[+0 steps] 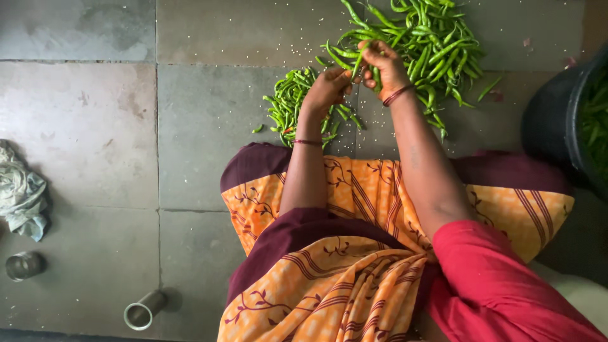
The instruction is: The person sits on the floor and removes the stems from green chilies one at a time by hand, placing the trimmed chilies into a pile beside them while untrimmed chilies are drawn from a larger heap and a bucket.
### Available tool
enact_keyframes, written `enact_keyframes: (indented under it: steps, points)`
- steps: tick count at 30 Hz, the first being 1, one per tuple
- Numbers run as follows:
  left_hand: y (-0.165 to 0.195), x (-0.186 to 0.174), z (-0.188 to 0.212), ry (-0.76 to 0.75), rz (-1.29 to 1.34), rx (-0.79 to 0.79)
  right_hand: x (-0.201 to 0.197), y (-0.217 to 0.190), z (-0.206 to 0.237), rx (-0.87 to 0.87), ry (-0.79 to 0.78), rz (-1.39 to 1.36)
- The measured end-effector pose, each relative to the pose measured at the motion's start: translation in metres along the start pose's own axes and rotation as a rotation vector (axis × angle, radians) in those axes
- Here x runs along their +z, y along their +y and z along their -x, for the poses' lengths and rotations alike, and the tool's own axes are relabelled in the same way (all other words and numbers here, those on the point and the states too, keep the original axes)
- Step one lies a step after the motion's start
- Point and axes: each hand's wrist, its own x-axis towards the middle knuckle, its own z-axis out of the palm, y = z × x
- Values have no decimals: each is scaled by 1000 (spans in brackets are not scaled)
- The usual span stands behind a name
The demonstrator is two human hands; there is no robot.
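Two heaps of green chillies lie on the stone floor in front of me. The larger heap [430, 44] is at the upper right, the smaller heap [288, 104] to its left. My right hand [383, 66] pinches a single green chilli [356, 63] at the near edge of the larger heap. My left hand [327, 88] is closed beside it, fingers meeting that same chilli, over the smaller heap. Both wrists wear thin bangles.
A black bucket [557, 123] holding green chillies stands at the right edge. A crumpled pale cloth [22, 193] lies at the far left, with two metal tumblers [144, 310] on their sides near the bottom left. My orange and maroon clothed lap [354, 253] fills the lower centre.
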Motion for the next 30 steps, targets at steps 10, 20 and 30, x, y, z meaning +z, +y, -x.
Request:
enact_keyframes:
  steps: [10, 20, 30]
  points:
    - [-8, 1, -13, 103, -277, 198, -6, 18, -22, -362, 85, 368]
    - [7, -20, -27, 673, -555, -102, 37, 15, -40, -707, 112, 1035]
    - [11, -14, -16, 837, -1019, -78, -12, 57, -52, -471, 255, 1485]
